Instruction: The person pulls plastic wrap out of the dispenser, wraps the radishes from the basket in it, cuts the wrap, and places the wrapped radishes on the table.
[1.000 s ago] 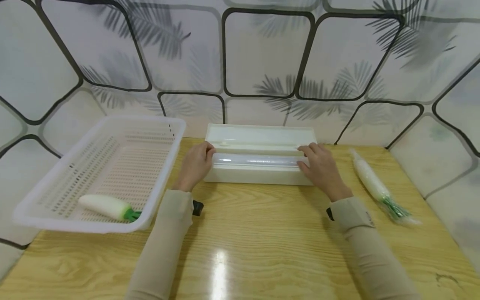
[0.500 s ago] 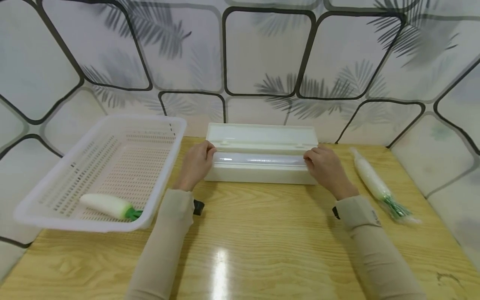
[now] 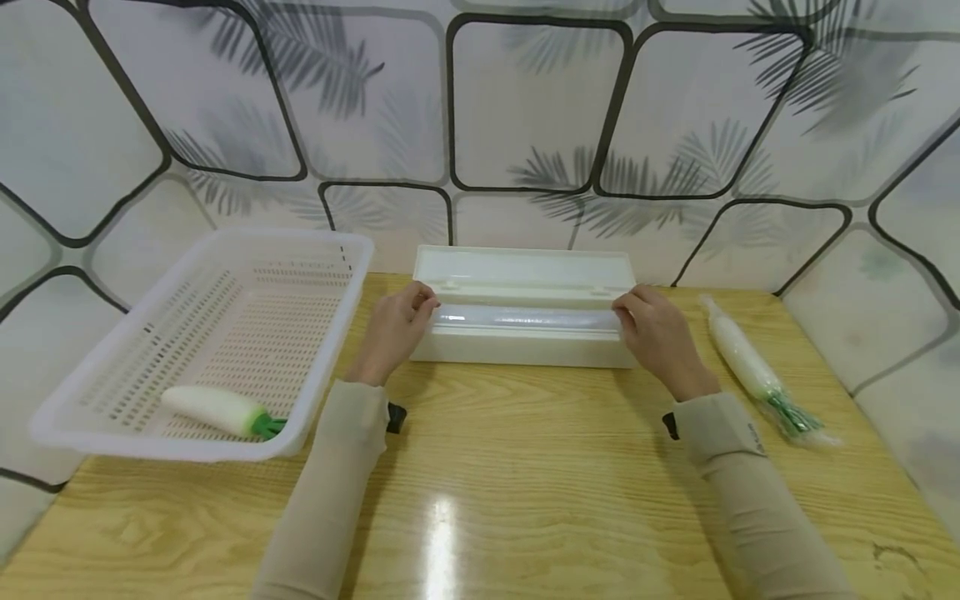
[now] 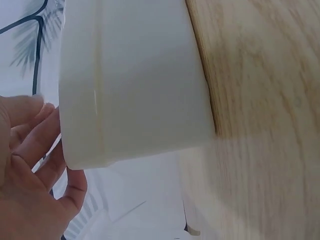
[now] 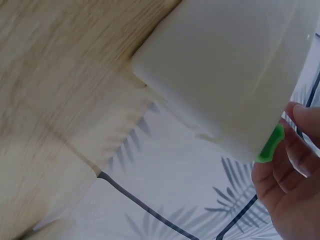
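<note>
A long white plastic wrap dispenser box (image 3: 525,348) lies on the table with its lid (image 3: 525,265) raised toward the wall. The shiny clear plastic wrap (image 3: 525,317) shows along its opening. At the left end, my left hand (image 3: 393,329) has curled fingers, thumb and forefinger meeting at the wrap's edge. My right hand (image 3: 660,337) pinches at the wrap's right end. In the right wrist view, a small green piece (image 5: 271,144) shows at the box's end beside the fingers. The film between the fingertips is hardly visible in either wrist view.
On the left stands a white plastic basket (image 3: 337,333) with a white radish (image 3: 217,410) with a green top inside it. A film-wrapped radish (image 3: 750,358) lies on the right of the wooden table (image 3: 525,483). A patterned wall (image 3: 540,108) rises close behind the box.
My right hand has shifted right along the wrap to the box's end, its fingers drawing together. My left thumb and fingertips have moved slightly right over the wrap's edge.
</note>
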`<action>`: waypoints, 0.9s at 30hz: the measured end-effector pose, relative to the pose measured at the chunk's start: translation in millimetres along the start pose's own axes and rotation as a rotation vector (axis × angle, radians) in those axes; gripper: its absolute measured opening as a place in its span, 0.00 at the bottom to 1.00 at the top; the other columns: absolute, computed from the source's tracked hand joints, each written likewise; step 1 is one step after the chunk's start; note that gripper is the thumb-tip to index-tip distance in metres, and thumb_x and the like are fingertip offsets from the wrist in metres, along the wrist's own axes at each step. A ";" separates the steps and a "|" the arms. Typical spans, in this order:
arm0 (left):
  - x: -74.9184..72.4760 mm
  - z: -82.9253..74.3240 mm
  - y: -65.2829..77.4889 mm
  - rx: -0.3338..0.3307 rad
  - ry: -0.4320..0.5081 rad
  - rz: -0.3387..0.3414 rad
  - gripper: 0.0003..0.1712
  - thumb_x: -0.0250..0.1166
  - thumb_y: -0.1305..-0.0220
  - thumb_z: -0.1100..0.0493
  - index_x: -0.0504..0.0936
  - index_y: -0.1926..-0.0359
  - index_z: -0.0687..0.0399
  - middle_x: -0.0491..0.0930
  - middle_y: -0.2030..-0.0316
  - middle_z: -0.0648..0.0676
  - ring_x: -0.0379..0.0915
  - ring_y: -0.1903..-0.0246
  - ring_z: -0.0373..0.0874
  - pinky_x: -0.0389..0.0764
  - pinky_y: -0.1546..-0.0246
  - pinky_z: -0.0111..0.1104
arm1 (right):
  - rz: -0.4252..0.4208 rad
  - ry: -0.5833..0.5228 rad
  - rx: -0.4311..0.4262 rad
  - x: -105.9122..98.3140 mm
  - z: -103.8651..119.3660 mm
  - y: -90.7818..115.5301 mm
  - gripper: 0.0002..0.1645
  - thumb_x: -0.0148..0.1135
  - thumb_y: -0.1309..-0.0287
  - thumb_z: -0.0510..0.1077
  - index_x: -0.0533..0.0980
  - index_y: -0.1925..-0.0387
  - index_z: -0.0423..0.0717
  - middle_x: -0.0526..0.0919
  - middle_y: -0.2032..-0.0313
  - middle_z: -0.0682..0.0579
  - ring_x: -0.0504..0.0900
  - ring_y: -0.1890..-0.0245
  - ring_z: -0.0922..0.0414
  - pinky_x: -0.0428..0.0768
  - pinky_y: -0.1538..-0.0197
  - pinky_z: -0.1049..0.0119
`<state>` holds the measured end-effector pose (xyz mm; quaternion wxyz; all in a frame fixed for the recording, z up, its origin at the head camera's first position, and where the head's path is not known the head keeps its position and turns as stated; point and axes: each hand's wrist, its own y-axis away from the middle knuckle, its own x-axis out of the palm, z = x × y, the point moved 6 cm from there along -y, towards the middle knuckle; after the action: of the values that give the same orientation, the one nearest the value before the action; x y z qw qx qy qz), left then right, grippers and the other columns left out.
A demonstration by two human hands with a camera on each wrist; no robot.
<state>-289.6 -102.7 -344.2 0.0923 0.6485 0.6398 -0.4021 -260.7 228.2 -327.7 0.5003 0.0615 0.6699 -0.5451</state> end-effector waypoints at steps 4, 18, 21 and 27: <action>2.7 0.4 -0.8 -0.005 0.018 -0.029 0.06 0.63 0.28 0.65 0.82 0.57 0.66 0.86 0.59 0.65 0.84 0.64 0.56 0.82 0.62 0.45 | -0.010 -0.018 0.049 -1.2 -2.0 0.6 0.04 0.64 0.42 0.23 0.82 0.65 0.28 0.81 0.66 0.37 0.81 0.69 0.40 0.82 0.67 0.48; -5.2 0.7 -1.1 -0.057 0.027 -0.138 0.06 0.65 0.29 0.64 0.83 0.61 0.65 0.87 0.66 0.61 0.69 0.82 0.46 0.66 0.79 0.33 | -0.003 -0.181 0.050 -5.8 -2.5 -2.1 0.07 0.66 0.48 0.20 0.81 0.67 0.28 0.82 0.69 0.38 0.81 0.71 0.43 0.80 0.68 0.49; -7.1 0.2 -2.1 -0.052 0.038 -0.161 0.05 0.66 0.30 0.65 0.83 0.61 0.66 0.87 0.66 0.62 0.69 0.83 0.47 0.64 0.81 0.31 | -0.017 -0.176 0.063 -6.8 -1.3 -2.6 0.06 0.65 0.45 0.20 0.80 0.67 0.29 0.82 0.70 0.38 0.80 0.72 0.45 0.78 0.69 0.51; -11.7 -5.0 -3.7 -0.032 0.071 -0.209 0.05 0.65 0.30 0.66 0.83 0.62 0.66 0.86 0.67 0.62 0.74 0.77 0.50 0.65 0.77 0.32 | -0.067 -0.150 0.086 -10.1 1.2 -1.9 0.05 0.64 0.43 0.21 0.79 0.68 0.29 0.81 0.72 0.38 0.79 0.74 0.46 0.76 0.71 0.52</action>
<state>-289.2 -107.8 -332.0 0.0374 0.5905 0.7130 -0.3762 -256.3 231.1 -318.9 0.5275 0.0191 0.6082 -0.5928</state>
